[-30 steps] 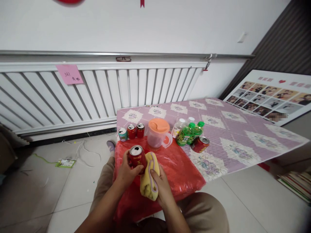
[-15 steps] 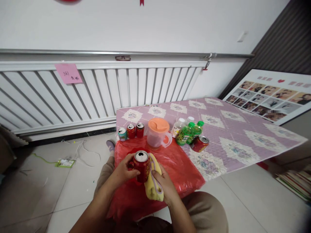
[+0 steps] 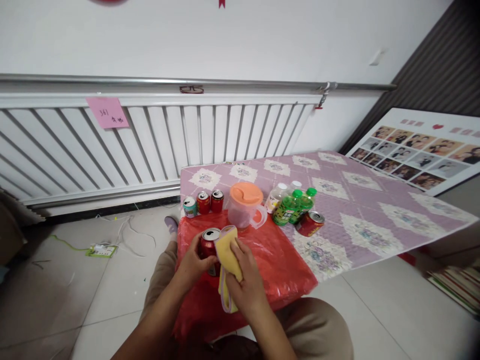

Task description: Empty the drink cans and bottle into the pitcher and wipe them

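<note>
My left hand (image 3: 197, 260) is closed around a red soda can (image 3: 210, 238), which stands upright with its opened top facing up. In my right hand (image 3: 245, 275) is a folded yellow cloth (image 3: 228, 252) with a purple edge, pressed against the can's right side. Part of the can is hidden behind the cloth and fingers. Below both hands lies a red plastic sheet (image 3: 277, 260). Just beyond them stands a clear pitcher (image 3: 240, 216) with an orange lid.
Left of the pitcher are a teal can (image 3: 189, 207) and two red cans (image 3: 203, 203). To its right are green-capped bottles (image 3: 287, 209), white-capped bottles (image 3: 275, 198) and a tilted red can (image 3: 310, 224), on a purple floral tablecloth (image 3: 337, 200). A white radiator (image 3: 221, 135) runs behind.
The can has shifted slightly left and turned in my left hand. My right hand has brought the cloth up and left, over the can's upper right side.
</note>
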`<action>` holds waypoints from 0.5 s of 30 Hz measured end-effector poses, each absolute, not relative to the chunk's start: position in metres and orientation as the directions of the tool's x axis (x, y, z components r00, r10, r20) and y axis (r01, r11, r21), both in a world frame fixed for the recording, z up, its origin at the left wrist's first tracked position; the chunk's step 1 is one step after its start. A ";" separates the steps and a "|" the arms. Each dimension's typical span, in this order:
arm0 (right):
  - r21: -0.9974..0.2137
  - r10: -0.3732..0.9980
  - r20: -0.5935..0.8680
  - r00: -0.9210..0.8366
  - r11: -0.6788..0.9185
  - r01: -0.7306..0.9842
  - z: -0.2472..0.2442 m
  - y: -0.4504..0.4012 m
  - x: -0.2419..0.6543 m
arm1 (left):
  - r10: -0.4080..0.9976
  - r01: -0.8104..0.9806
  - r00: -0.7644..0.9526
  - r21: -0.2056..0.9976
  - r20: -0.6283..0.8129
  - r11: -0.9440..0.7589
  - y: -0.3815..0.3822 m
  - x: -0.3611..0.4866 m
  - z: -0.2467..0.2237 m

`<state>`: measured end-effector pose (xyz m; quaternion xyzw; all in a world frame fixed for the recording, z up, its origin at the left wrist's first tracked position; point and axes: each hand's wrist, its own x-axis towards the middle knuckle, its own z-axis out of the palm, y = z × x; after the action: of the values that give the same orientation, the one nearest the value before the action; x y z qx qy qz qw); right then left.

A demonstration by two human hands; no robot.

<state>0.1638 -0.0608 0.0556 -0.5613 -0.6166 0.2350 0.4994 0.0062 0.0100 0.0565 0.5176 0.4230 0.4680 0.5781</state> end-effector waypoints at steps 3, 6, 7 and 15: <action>-0.725 0.905 0.426 -0.012 0.349 0.594 0.051 -0.066 0.161 | 0.985 -0.155 0.164 0.985 -0.056 0.081 0.011 0.006 0.063; -0.704 0.917 0.397 -0.034 0.328 0.630 0.042 -0.068 0.159 | 0.989 -0.220 0.128 0.970 -0.075 0.102 0.013 0.001 0.067; -0.720 0.928 0.372 -0.023 0.304 0.623 0.040 -0.068 0.160 | 0.991 -0.247 0.118 0.965 -0.066 0.094 0.014 -0.001 0.067; -0.983 0.964 -0.030 0.263 -0.076 0.166 0.040 -0.062 0.160 | 0.998 -0.226 0.056 0.974 0.009 0.004 0.013 -0.003 0.064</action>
<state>0.1600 -0.0624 0.0401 -0.6162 -0.4587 0.3977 0.5016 -0.0033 0.0132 0.0635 0.4547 0.4247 0.5399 0.5670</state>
